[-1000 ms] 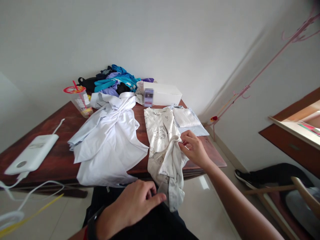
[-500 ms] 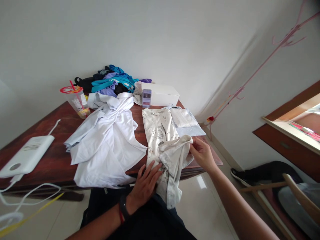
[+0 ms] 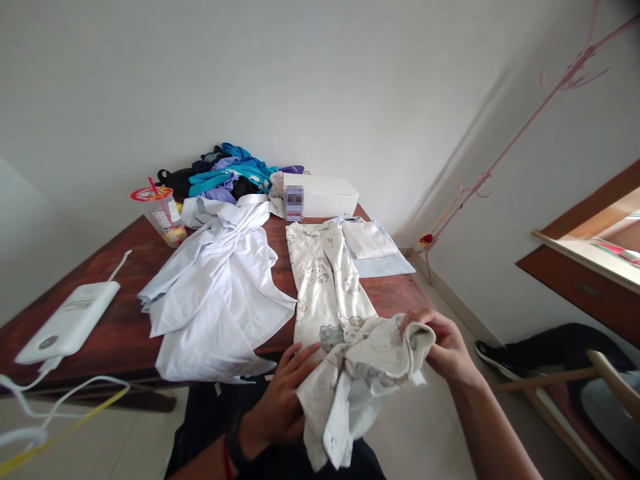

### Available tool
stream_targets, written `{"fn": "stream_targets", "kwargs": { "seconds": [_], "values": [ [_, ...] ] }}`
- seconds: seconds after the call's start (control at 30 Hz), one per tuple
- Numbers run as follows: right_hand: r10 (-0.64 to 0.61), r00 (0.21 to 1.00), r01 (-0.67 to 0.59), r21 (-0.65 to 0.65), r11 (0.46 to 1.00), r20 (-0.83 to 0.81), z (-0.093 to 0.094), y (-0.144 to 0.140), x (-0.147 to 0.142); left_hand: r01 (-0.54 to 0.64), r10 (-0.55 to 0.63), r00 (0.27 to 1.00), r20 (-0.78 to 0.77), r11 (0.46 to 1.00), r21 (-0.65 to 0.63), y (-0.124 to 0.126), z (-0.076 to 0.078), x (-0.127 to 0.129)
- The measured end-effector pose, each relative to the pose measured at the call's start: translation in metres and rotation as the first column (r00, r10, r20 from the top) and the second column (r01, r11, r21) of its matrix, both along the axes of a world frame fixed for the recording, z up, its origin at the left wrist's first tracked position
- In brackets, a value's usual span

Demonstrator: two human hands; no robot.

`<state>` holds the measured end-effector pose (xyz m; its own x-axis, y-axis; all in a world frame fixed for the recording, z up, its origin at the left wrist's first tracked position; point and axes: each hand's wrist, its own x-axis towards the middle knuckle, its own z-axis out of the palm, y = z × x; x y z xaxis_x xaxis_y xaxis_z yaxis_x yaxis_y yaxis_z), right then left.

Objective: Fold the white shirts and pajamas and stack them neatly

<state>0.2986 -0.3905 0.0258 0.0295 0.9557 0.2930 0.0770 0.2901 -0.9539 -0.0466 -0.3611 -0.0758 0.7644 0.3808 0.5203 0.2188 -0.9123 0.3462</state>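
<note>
A cream printed garment [image 3: 330, 287] lies lengthwise on the dark wooden table [image 3: 115, 313], its near end bunched and hanging past the front edge. My right hand [image 3: 447, 347] grips that bunched end and holds it up off the table at the right. My left hand [image 3: 280, 400] is under the hanging cloth at the table's front edge, fingers spread against the fabric.
A crumpled white shirt [image 3: 220, 293] lies left of the garment. Folded pale clothes [image 3: 373, 247], a white box [image 3: 325, 195], a heap of blue and black clothes [image 3: 225, 175] and a plastic cup [image 3: 163, 213] stand behind. A white device [image 3: 70, 321] with cables is at far left.
My right hand has pulled the garment's gathered end toward me and to the right, off the table. My left hand rose from my lap to the cloth at the front edge.
</note>
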Motion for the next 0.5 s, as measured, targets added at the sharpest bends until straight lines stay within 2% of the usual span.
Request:
{"fn": "stream_targets", "kwargs": {
  "seconds": [0.07, 0.13, 0.27, 0.4, 0.5],
  "values": [
    [0.057, 0.998, -0.059, 0.095, 0.994, 0.026, 0.000, -0.012, 0.000, 0.065, -0.064, 0.997, 0.034, 0.997, -0.041, -0.003, 0.008, 0.000],
    [0.071, 0.995, -0.080, 0.133, 0.988, 0.074, 0.002, -0.022, -0.002, 0.111, -0.106, 0.991, 0.080, 0.991, -0.072, -0.006, 0.017, 0.004],
    [-0.009, 0.980, -0.024, 0.163, 0.986, 0.200, 0.003, -0.036, -0.009, 0.189, -0.153, 0.962, 0.225, 0.971, -0.145, -0.006, 0.041, 0.015],
    [-0.073, 0.947, -0.004, 0.239, 0.971, 0.313, 0.004, -0.041, -0.015, 0.240, -0.131, 0.937, 0.325, 0.915, -0.323, 0.001, 0.068, 0.014],
    [-0.100, 0.930, -0.007, 0.288, 0.958, 0.353, 0.006, -0.041, -0.015, 0.240, -0.075, 0.921, 0.383, 0.883, -0.404, 0.006, 0.079, 0.009]
  ]
}}
